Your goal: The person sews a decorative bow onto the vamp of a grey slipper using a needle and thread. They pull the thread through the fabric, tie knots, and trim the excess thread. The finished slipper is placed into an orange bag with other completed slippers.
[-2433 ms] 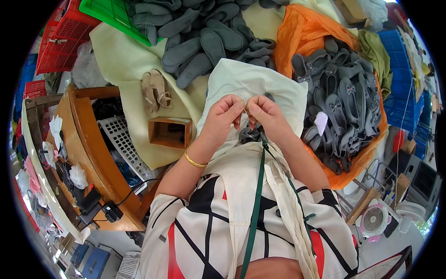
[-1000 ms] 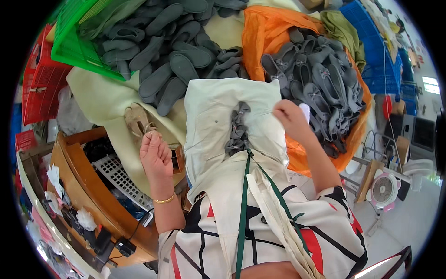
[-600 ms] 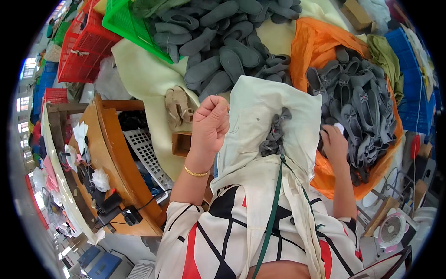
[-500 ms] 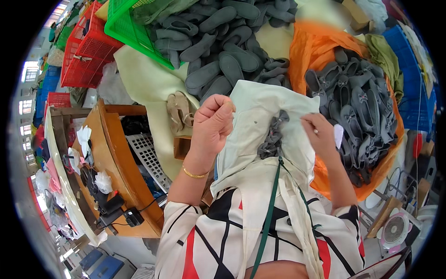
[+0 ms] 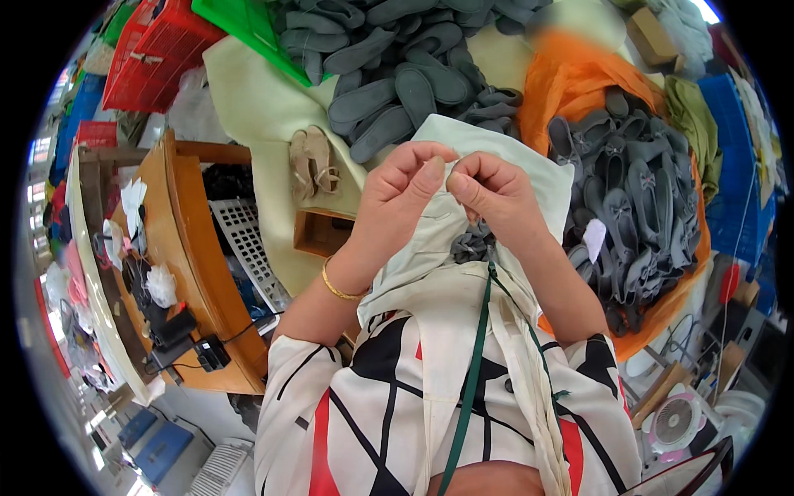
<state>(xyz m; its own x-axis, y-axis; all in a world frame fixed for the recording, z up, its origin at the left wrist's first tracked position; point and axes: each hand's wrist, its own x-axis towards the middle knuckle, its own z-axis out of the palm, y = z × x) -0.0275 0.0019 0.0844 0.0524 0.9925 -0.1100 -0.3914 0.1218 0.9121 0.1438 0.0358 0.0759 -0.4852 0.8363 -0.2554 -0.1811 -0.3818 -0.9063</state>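
Observation:
My left hand [image 5: 404, 195] and my right hand [image 5: 501, 197] are raised close together over my lap, fingertips nearly touching. Both are closed in a pinch, on something too fine to make out. Beneath them a white cloth [image 5: 542, 178] covers my lap, with a small heap of grey fabric bows [image 5: 472, 245] on it, partly hidden by my right hand. A dark green cord [image 5: 474, 364] hangs down my front. Beyond the cloth lies a pile of grey slip-on shoes [image 5: 418, 95], several with soles up.
At right an orange sack [image 5: 571, 70] holds many grey shoes with bows [image 5: 641, 194]. Left are a wooden table [image 5: 198, 273], a small wooden box [image 5: 318, 233] and beige shoes [image 5: 313, 165]. Red [image 5: 157, 62] and green crates [image 5: 240, 25] stand behind. A small fan [image 5: 674, 422] is lower right.
My right hand has moved left to meet my left hand, which has shifted slightly right and up. The hands were well apart before. The whole view has tilted a little.

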